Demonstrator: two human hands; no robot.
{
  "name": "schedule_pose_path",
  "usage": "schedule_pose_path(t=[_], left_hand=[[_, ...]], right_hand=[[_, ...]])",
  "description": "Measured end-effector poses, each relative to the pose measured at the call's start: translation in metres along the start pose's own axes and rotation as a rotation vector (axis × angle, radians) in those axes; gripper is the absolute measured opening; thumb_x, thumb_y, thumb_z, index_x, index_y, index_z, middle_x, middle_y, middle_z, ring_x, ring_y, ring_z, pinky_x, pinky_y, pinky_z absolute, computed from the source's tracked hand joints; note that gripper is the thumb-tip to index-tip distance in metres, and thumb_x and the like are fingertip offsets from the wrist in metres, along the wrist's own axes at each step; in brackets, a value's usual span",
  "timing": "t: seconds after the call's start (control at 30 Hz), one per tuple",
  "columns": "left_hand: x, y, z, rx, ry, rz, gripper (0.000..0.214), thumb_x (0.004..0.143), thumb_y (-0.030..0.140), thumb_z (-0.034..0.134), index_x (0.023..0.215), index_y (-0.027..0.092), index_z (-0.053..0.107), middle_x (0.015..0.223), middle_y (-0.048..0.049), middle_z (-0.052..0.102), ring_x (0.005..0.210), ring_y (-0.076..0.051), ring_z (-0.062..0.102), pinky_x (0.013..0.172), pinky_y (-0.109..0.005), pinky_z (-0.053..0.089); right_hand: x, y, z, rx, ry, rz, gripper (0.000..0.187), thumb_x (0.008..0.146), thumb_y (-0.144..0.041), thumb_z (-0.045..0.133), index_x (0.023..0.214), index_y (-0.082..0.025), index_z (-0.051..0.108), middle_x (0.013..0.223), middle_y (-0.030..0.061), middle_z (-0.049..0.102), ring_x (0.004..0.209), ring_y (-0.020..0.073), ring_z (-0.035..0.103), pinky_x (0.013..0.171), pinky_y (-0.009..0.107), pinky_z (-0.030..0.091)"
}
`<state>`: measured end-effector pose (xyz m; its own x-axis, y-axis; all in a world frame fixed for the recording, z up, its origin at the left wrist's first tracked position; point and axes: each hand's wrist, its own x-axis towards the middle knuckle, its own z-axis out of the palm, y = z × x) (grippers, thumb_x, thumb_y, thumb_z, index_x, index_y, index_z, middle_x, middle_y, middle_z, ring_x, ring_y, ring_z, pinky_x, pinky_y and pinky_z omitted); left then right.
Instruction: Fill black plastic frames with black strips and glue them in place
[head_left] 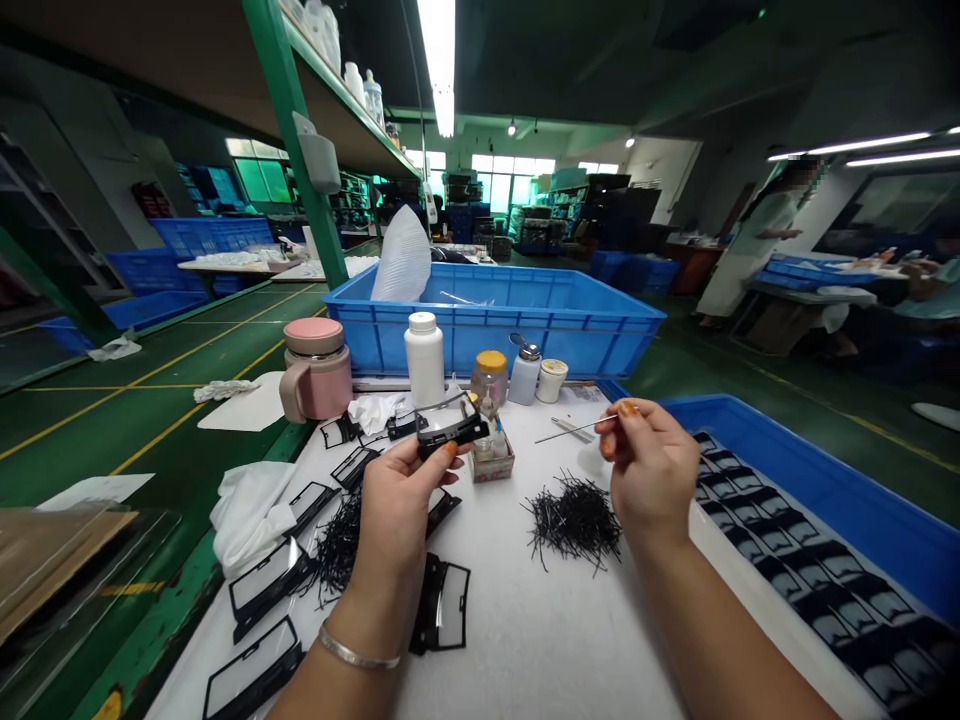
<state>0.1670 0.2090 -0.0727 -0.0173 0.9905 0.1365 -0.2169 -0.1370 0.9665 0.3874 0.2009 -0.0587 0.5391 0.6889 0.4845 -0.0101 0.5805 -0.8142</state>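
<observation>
My left hand holds up a small black plastic frame with a clear window above the white table. My right hand pinches a thin metal pin by one end, its tip pointing left toward the frame, a short gap apart. A pile of thin black pins lies below my right hand. A second pile of pins sits by my left wrist, among several loose black frames.
A blue tray on the right holds rows of black frames. Behind stand a large blue crate, a pink jug, a white bottle, small jars and a little box. A person stands far right.
</observation>
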Motion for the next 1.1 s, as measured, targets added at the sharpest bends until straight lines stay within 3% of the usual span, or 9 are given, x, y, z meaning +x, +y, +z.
schedule_pose_path(t=[0.13,0.3,0.47,0.63,0.73,0.87,0.97,1.1], left_hand=[[0.004,-0.001,-0.004,-0.093,0.091,-0.008,0.029,0.074,0.035,0.074,0.091,0.012,0.071,0.093,-0.0091,0.072,0.078,-0.015,0.062,0.064,-0.02,0.05],[0.004,-0.002,-0.003,-0.058,0.095,0.012,0.03,0.074,0.035,0.074,0.091,0.012,0.071,0.091,-0.0094,0.073,0.077,-0.015,0.062,0.064,-0.021,0.05],[0.002,0.003,-0.001,-0.016,0.084,0.023,0.029,0.074,0.035,0.071,0.092,0.012,0.072,0.09,-0.0103,0.073,0.076,-0.016,0.062,0.063,-0.022,0.049],[-0.003,0.008,0.004,0.03,0.025,0.018,0.028,0.074,0.035,0.07,0.089,0.011,0.073,0.085,-0.0101,0.072,0.073,-0.017,0.061,0.062,-0.023,0.048],[-0.006,0.008,0.005,0.099,-0.018,0.035,0.029,0.074,0.037,0.07,0.09,0.013,0.073,0.083,-0.0085,0.072,0.074,-0.018,0.061,0.063,-0.024,0.048],[-0.009,0.006,0.007,0.306,-0.157,0.086,0.028,0.078,0.04,0.067,0.089,0.015,0.073,0.08,-0.0053,0.071,0.07,-0.019,0.06,0.061,-0.024,0.046],[-0.013,0.003,0.012,0.499,-0.275,0.159,0.029,0.081,0.042,0.064,0.095,0.019,0.074,0.077,-0.0032,0.071,0.068,-0.019,0.061,0.059,-0.023,0.045],[-0.017,-0.005,0.017,0.679,-0.427,0.36,0.027,0.083,0.041,0.06,0.1,0.024,0.074,0.076,-0.0015,0.071,0.063,-0.017,0.063,0.058,-0.022,0.048]], right_hand=[[0.005,0.001,0.02,-0.269,-0.236,-0.007,0.018,0.085,-0.032,0.061,0.083,-0.015,0.065,0.069,0.0031,0.066,0.048,0.0102,0.053,0.046,0.021,0.039],[0.005,0.006,0.051,-0.654,-0.512,-0.183,0.017,0.089,-0.025,0.052,0.079,-0.018,0.063,0.067,0.0004,0.065,0.055,0.0122,0.057,0.054,0.023,0.039],[-0.003,0.016,0.06,-1.028,-0.732,-0.228,0.013,0.084,-0.019,0.055,0.076,-0.021,0.065,0.067,-0.0007,0.065,0.06,0.0139,0.056,0.054,0.024,0.032],[-0.001,0.001,0.046,-0.912,-0.685,-0.181,0.016,0.082,-0.018,0.058,0.095,-0.024,0.067,0.081,-0.0018,0.069,0.066,0.0132,0.059,0.06,0.024,0.038],[0.002,-0.017,0.037,-0.753,-0.602,-0.087,0.015,0.085,-0.025,0.058,0.096,-0.022,0.068,0.076,-0.0016,0.067,0.059,0.0123,0.058,0.058,0.024,0.041],[0.0,-0.037,0.024,-0.608,-0.583,0.017,0.015,0.087,-0.028,0.058,0.096,-0.02,0.068,0.077,-0.0008,0.067,0.059,0.0121,0.058,0.055,0.023,0.043],[-0.007,-0.047,0.012,-0.647,-0.595,-0.05,0.017,0.088,-0.026,0.058,0.1,-0.022,0.069,0.085,0.0004,0.068,0.067,0.0129,0.06,0.06,0.023,0.044],[-0.016,-0.053,-0.008,-0.799,-0.633,-0.213,0.014,0.086,-0.018,0.061,0.094,-0.021,0.072,0.084,0.0011,0.069,0.075,0.0145,0.061,0.068,0.025,0.044]])
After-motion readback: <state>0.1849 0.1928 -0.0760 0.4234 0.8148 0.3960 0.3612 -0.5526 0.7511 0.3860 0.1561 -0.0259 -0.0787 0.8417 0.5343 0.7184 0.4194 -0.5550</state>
